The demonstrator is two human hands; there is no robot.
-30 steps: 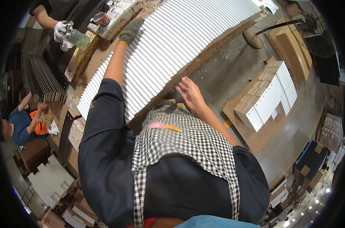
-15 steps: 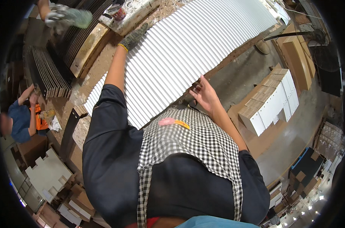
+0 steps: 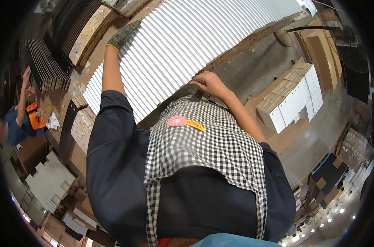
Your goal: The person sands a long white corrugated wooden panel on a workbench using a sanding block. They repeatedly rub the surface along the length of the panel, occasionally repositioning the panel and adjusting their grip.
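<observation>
Many narrow white strips (image 3: 174, 49) lie side by side in a long ribbed row on the worktable. My left hand (image 3: 124, 35), in a dark knitted glove with a yellow cuff, rests on the row's far edge with its fingers stretched out along the strip ends. My bare right hand (image 3: 211, 84) is at the near edge, fingers bent and pressed together by the strip ends. Whatever is between those fingertips is too small to make out. Below them hangs my black-and-white checked apron (image 3: 203, 144).
Dark curved panels (image 3: 47, 64) stand stacked on the left, near a person in blue (image 3: 17, 123). A pale wooden block (image 3: 90, 35) lies beyond my left hand. On the right, a stack of white-faced boards (image 3: 294, 96) rests on cardboard; brown cartons (image 3: 323, 59) are behind it.
My right hand has gone from spread fingers to closed ones and moved left along the near edge. My left hand has shifted left. The other person's gloved hand at upper left is gone from view.
</observation>
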